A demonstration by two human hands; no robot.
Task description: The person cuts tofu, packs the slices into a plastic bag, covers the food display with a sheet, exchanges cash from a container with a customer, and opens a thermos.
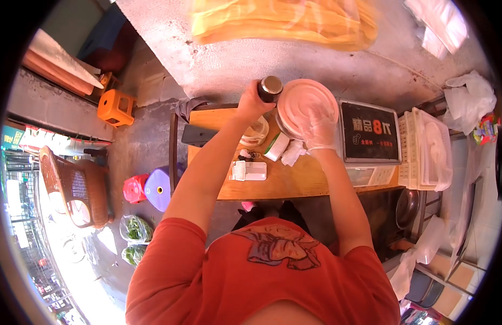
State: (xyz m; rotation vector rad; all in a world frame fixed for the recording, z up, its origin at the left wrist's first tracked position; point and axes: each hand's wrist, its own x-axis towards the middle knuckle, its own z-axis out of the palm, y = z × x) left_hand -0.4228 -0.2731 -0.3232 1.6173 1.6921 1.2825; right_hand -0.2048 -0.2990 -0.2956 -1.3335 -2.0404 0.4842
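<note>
My left hand (251, 104) is closed around a dark flask (271, 90) with a metallic top, held above the table's back edge. My right hand (320, 131), in a clear plastic glove, rests on a pale pink round lid (301, 97), with its fingers on the lid's face. The fingers look bent onto it, though the glove blurs them. Below my left hand stands a clear round tub (255, 134). A green and white box (276, 147) and crumpled tissue (292, 154) lie below the lid. Nearer me is a small open white case (249, 170).
The wooden table (294, 181) carries a black flat object (198, 135) at left and a black sign (369, 132) with lettering at right. White plastic baskets (419, 149) stand beyond it. Stools (116, 107) and a wicker chair (72, 187) are on the left.
</note>
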